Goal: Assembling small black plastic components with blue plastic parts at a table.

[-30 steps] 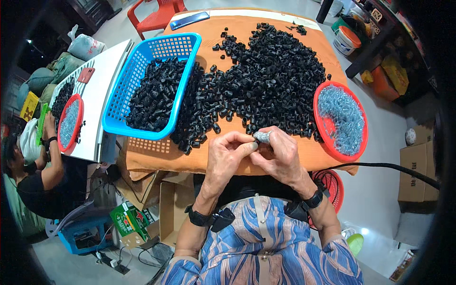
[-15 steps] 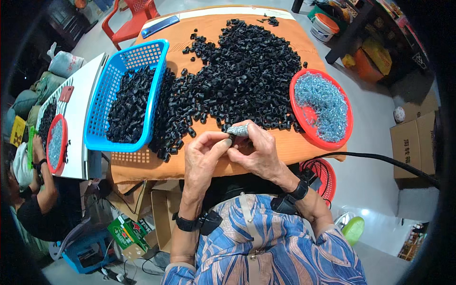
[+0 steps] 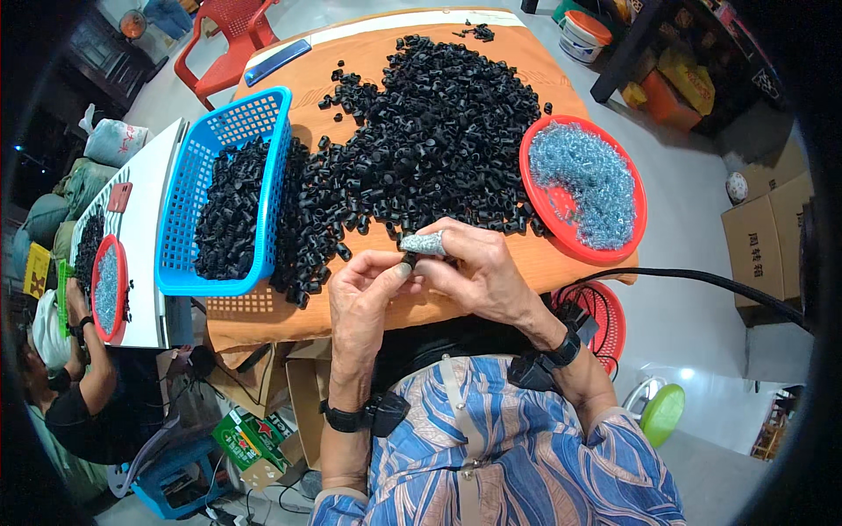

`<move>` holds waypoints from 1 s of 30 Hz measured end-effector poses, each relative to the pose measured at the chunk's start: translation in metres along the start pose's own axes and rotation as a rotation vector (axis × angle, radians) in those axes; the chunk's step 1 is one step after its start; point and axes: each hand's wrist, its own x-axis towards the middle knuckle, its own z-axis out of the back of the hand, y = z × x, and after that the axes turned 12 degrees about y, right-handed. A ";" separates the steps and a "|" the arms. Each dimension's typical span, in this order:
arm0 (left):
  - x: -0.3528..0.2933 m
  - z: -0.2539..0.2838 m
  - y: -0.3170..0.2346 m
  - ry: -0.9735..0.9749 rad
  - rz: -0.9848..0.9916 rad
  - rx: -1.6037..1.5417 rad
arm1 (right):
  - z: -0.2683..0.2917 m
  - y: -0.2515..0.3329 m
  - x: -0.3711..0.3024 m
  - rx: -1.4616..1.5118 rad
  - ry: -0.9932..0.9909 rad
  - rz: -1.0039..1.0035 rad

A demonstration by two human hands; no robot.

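My left hand point(image 3: 361, 296) and my right hand point(image 3: 482, 279) meet over the table's near edge, fingertips almost touching. Between them is a small black plastic part point(image 3: 410, 259), mostly hidden; my left thumb and forefinger pinch it. The right thumb and forefinger close on it from the other side. A silvery-grey wrap point(image 3: 424, 244) covers that right forefinger. Just beyond my hands spreads a big heap of short, black, tube-like plastic parts point(image 3: 447, 131). On the right, a round red tray point(image 3: 639, 210) holds many small, shiny metal pieces point(image 3: 601, 202) that look like screws.
A blue plastic basket point(image 3: 285, 167) of black parts stands left of the heap. Across the orange-covered table's right edge runs a black cable point(image 3: 693, 274). At a white table point(image 3: 145, 263) on the left, another person point(image 3: 83, 386) works beside another red tray point(image 3: 121, 302).
The whole view has shifted slightly. My right forefinger now stretches further over the left fingertips. Both hands still hold together at nearly the same spot.
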 end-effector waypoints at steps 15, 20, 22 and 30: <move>-0.003 -0.016 -0.007 -0.026 -0.006 0.201 | 0.001 0.004 -0.005 0.257 -0.152 -0.282; -0.002 -0.016 -0.008 -0.039 -0.022 0.170 | -0.005 0.007 -0.004 0.196 -0.197 -0.310; -0.002 -0.016 -0.009 -0.045 -0.005 0.176 | -0.009 0.007 -0.004 0.204 -0.224 -0.305; 0.001 -0.011 -0.006 -0.047 -0.018 0.177 | -0.020 -0.002 -0.003 0.225 -0.240 -0.301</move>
